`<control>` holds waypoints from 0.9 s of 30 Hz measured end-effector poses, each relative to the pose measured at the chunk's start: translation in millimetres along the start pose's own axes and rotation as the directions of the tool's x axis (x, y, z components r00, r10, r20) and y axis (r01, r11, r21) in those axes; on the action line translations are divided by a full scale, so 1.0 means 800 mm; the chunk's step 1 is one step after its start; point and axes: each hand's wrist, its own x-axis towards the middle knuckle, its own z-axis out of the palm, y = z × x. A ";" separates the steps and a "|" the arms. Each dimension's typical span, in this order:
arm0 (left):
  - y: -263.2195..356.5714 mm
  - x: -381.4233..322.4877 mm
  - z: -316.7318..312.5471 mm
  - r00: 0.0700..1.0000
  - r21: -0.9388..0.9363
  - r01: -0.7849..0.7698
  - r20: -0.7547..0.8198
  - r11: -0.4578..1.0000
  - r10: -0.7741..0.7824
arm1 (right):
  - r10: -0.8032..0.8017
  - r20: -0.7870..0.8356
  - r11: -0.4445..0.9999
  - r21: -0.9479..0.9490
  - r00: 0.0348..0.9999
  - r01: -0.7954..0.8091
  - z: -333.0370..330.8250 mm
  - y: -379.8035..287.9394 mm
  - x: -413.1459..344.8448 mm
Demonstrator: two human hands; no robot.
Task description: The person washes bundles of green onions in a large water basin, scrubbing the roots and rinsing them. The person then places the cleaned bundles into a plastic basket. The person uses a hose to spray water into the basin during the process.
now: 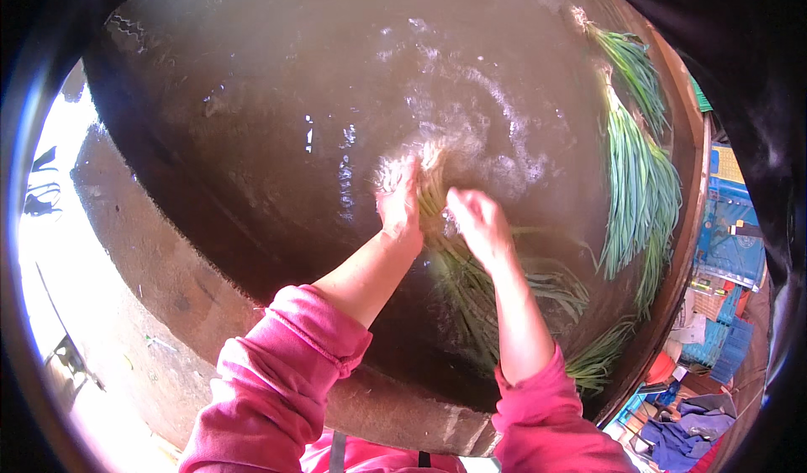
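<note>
My left hand [398,207] grips a bunch of green onions [432,189] near its pale root end, at the surface of brown, murky water [265,126]. The bunch's green leaves trail back towards me, partly under water and passing beneath my right forearm. Just right of the stems is my right hand [484,226], blurred, its fingers curled. Whether it pinches anything is not clear. White roots stick up around my left thumb, and the water beyond them is rippled and shiny.
More green onion bunches [637,183] lie along the right side of the tank, whose curved concrete rim [391,403] runs in front of me. Loose green leaves [599,362] rest near the right wall. Outside stand blue plastic crates [731,239] and crumpled purple cloth [684,432].
</note>
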 end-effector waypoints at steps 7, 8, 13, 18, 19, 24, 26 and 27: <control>-0.004 0.020 -0.008 0.987 -0.029 0.022 -0.161 0.999 -0.026 | -0.176 0.009 0.909 0.386 0.984 0.159 0.038 -0.049 0.075; -0.002 0.032 -0.018 0.986 -0.114 0.156 -0.035 0.981 -0.161 | -0.228 0.050 0.905 0.378 0.972 0.193 0.047 -0.048 0.059; -0.006 0.064 -0.049 0.650 -0.390 0.236 0.744 0.890 0.154 | -0.797 -0.361 0.580 -0.235 0.484 0.780 0.086 -0.040 0.007; -0.008 0.044 -0.032 0.903 -0.063 0.187 0.405 0.980 -0.146 | -0.187 -0.348 0.927 0.246 0.919 0.282 0.054 -0.051 0.068; -0.009 0.038 -0.027 0.906 -0.062 0.139 0.410 0.988 -0.102 | -0.053 -0.353 0.874 0.436 0.934 0.214 0.047 -0.054 0.071; -0.008 0.030 -0.034 0.860 -0.401 0.287 0.509 0.870 -0.049 | -0.564 -0.477 0.818 -0.209 0.674 0.537 0.070 -0.071 0.001; -0.005 0.033 -0.035 0.726 -0.489 0.389 0.685 0.780 0.067 | -0.588 -0.545 0.805 -0.316 0.598 0.503 0.078 -0.074 0.001; -0.003 0.035 -0.033 0.838 -0.314 0.306 0.537 0.899 -0.097 | -0.503 -0.555 0.864 -0.315 0.662 0.393 0.081 -0.075 0.008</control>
